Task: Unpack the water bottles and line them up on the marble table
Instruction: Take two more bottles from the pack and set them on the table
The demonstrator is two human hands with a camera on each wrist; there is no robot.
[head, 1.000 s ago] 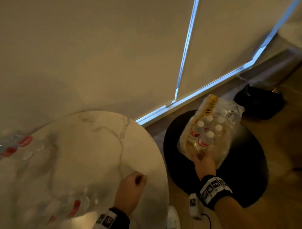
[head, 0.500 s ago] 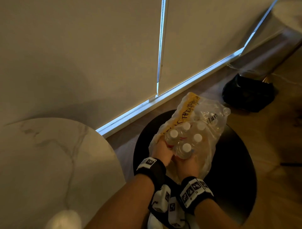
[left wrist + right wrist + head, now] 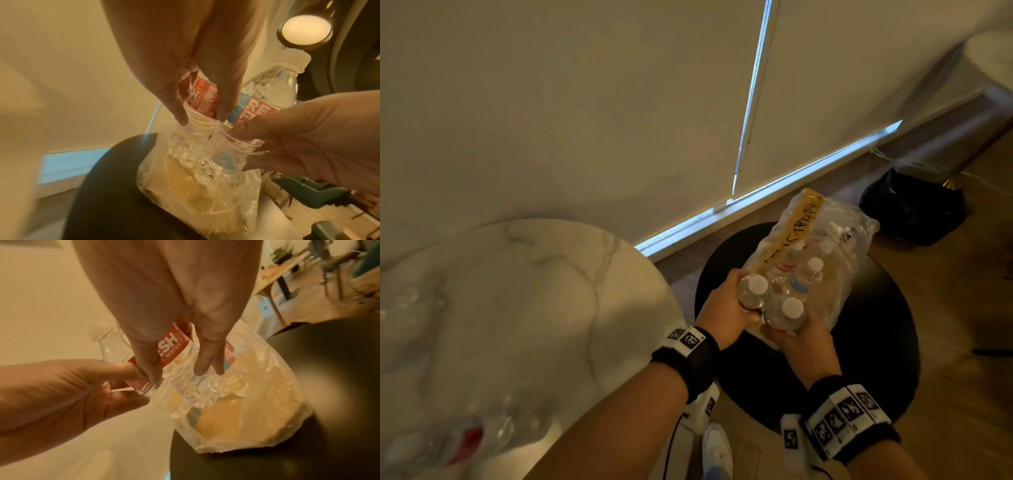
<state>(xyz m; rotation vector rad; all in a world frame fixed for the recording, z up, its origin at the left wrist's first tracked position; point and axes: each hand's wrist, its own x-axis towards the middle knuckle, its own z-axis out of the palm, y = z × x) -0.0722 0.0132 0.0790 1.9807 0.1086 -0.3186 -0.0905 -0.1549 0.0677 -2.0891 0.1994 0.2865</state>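
Note:
A torn clear plastic pack [image 3: 825, 240] with several white-capped water bottles lies on a round black side table [image 3: 876, 342]. My left hand [image 3: 726, 305] grips one red-labelled bottle [image 3: 753, 293] at the pack's open near end. My right hand [image 3: 801, 337] grips the bottle beside it [image 3: 789, 313]. In the left wrist view, my left hand [image 3: 198, 116] holds its bottle [image 3: 193, 141], whose base sits in the plastic wrap [image 3: 205, 203]. The right wrist view has my right hand [image 3: 180, 372] around its bottle [image 3: 185, 389]. The marble table [image 3: 534, 308] stands to the left.
Blurred bottles with a red label [image 3: 465, 442] lie at the marble table's near left edge. A black bag [image 3: 914, 209] sits on the wooden floor by the blinds. My white shoe [image 3: 717, 452] is between the two tables.
My left hand left the marble table and joined the right at the pack. Both hands now grip bottles, which have risen partly out of the wrap.

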